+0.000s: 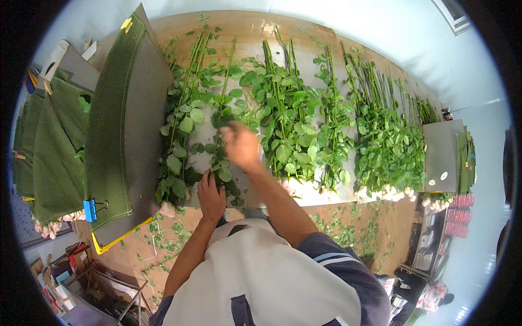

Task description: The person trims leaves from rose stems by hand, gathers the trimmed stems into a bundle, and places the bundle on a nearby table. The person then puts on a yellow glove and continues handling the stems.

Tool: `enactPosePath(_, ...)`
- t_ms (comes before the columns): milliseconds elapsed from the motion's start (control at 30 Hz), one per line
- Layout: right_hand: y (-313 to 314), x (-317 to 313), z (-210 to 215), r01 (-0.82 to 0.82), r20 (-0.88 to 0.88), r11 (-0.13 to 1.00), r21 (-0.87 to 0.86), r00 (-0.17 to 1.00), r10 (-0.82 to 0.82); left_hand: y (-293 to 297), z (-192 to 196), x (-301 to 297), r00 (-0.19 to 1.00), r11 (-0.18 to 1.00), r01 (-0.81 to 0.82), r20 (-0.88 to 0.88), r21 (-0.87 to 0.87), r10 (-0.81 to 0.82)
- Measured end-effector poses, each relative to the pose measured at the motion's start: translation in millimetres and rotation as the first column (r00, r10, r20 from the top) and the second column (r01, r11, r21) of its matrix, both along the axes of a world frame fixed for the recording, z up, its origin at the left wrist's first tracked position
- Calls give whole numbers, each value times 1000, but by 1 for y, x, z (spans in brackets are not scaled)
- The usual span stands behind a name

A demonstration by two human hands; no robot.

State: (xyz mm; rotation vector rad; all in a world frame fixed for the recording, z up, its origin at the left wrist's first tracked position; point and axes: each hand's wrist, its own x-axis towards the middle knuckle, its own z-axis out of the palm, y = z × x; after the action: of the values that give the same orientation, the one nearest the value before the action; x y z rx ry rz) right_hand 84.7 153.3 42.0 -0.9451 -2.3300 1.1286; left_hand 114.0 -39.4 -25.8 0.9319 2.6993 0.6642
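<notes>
My left hand rests at the table's front edge, fingers stretched out against the lower leaves of a rose stem. Just above it my right hand, smeared by motion, hovers over the same leafy stem; whether it grips the stem cannot be made out. To the left lies a small bunch of leafy rose stems, with a pale pink bloom over the edge. Close by on the right is a thicker bunch of rose stems, its cut ends pointing away and pale blooms toward me.
More rose stems lie along the table to the right. A green cloth-covered panel with a blue binder clip stands at left, and a grey panel at right. Fallen leaves litter the brown floor.
</notes>
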Motion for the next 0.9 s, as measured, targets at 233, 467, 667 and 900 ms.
enactPosePath(233,93,118,-16,122,477,960,253,848,-233,24,38,-3,993,982,39,-113,186,-18)
enactPosePath(467,116,121,0,156,90,945,-286,987,-135,94,52,1,679,913,-108,700,393,-221)
enactPosePath(667,51,95,-29,-121,-225,901,-417,974,26,107,46,-3,580,828,-286,775,482,-251)
enactPosePath(900,0,72,-74,-34,249,982,-185,965,81,73,7,2,623,977,-208,776,40,101)
